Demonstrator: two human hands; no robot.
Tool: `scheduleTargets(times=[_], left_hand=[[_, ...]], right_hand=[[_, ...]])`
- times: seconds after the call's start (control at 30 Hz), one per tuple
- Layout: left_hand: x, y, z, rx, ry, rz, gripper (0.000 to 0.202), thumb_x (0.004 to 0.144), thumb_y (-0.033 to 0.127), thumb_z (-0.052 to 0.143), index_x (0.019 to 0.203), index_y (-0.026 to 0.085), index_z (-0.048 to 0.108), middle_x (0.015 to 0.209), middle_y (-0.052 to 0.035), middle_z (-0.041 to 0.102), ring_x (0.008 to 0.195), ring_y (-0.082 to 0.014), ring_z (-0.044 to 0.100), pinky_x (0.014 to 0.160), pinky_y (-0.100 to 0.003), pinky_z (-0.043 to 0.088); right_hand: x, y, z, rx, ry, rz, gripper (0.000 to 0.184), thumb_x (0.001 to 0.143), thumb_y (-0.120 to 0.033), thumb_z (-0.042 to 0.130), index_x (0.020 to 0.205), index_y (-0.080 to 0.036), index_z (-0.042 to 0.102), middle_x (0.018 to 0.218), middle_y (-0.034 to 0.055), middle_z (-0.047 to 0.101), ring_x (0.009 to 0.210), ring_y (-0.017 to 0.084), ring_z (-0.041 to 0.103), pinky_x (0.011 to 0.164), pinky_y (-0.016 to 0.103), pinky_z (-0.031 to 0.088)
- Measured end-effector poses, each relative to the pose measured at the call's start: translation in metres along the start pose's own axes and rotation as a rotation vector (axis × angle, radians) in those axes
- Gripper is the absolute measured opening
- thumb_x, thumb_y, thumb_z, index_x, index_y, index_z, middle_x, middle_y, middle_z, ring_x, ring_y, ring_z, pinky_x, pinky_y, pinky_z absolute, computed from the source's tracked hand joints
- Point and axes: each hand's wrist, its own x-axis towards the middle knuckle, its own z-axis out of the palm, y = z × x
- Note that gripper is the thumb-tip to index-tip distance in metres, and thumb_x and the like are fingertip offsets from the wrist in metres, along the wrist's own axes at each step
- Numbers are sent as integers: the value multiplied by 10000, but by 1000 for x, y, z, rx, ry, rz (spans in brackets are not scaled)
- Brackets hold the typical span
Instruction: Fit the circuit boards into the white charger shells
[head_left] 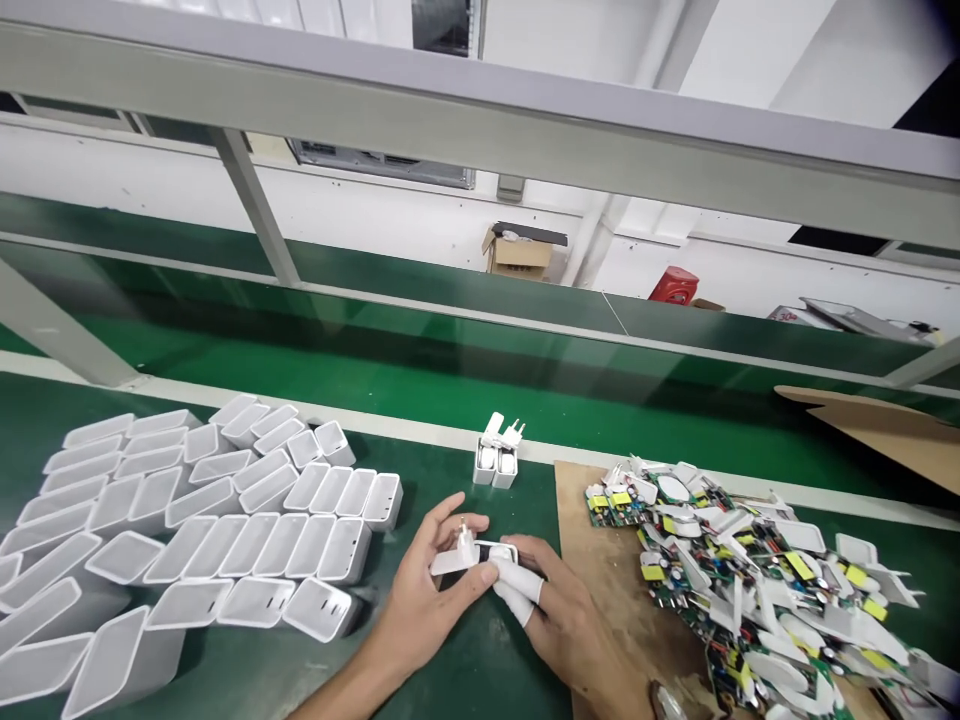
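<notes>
Between both hands, above the green table, is a white power adapter with its plug cover off to one side of the case. My left hand (421, 590) pinches the white plug cover (451, 562), whose pins point up. Covered at two fingertips by white finger cots, my right hand (559, 625) grips the white adapter case (508, 549); its dark inside partly shows and its lower part is hidden by fingers. Beyond the hands stand two adapter cases (495, 468) with plug covers resting over their openings.
Rows of white open-topped cases (270, 545) fill the left side. At right, a heap of circuit boards (757, 580) with white plug covers lies on a brown cardboard sheet (592, 560). A metal frame rail (480, 110) crosses above; a cardboard box (519, 255) sits behind.
</notes>
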Motion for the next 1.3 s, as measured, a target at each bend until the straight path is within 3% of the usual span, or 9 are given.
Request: scheduleTargets(times=[0.17,0.33,0.47,0.63,0.73,0.83,0.97,1.1,1.3], left_hand=[[1,-5,0,-114,28,88,977,752,615,904,1536,302,413,1501,-172,597,1407,-374,579,1175,-531,487],[-3,-9,4,-47,-34,151,924,821,558,874,1557,323,367,1427,-147,640,1368,-353,608,1186,-544,469],[-7,-10,4,92,-67,113,947,833,525,874,1569,360,301,1442,-130,625,1347,-336,617,1176,-552,472],[-9,-7,2,55,-105,147,1040,817,662,825,1607,327,236,1482,-164,592,1311,-354,638,1116,-525,528],[-9,-5,6,63,-22,142,814,942,599,721,1576,301,305,1355,-130,669,1247,-300,670,1099,-474,541],[-7,-4,9,84,123,55,521,1056,515,567,1495,271,429,1184,-87,722,1161,-259,698,1034,-421,572],[-6,-4,7,117,182,-44,502,1060,553,528,1478,282,467,1185,-58,725,1135,-246,692,1049,-410,543],[-7,-2,5,132,173,-68,507,1061,574,506,1474,283,463,1176,-46,727,1111,-234,687,1065,-405,522],[-5,1,6,137,169,-62,508,1060,594,485,1454,273,489,1155,-59,735,1081,-250,703,1049,-429,549]], right_hand=[[0,-11,-6,-16,54,29,525,985,-28,532,1449,-274,553,1381,131,617,1223,236,678,1012,370,622],[-5,-12,-1,-73,-98,110,541,906,-13,522,1382,-249,623,1388,120,629,1158,249,710,996,379,636],[-8,-10,2,-82,-73,86,522,874,-5,506,1332,-215,642,1409,140,607,1171,255,695,983,389,641],[-5,-14,-3,-86,-32,57,484,876,23,479,1280,-191,637,1386,160,608,1179,263,687,973,390,638],[-3,-17,-4,-111,-111,84,416,919,0,471,1246,-199,636,1348,153,631,1066,256,723,907,405,657],[-6,-16,-1,-128,-70,119,378,1004,-76,496,1360,-192,549,1307,156,663,1052,261,737,898,411,662],[-10,-15,5,-137,-65,124,368,1039,-123,512,1398,-201,498,1340,150,660,1153,270,712,980,422,636],[-5,-18,2,-127,-27,133,415,1037,-127,499,1440,-223,489,1285,131,677,1108,249,722,959,392,644],[-2,-21,-1,-51,-85,138,489,988,-77,462,1422,-268,582,1248,108,684,1088,245,711,948,392,642]])
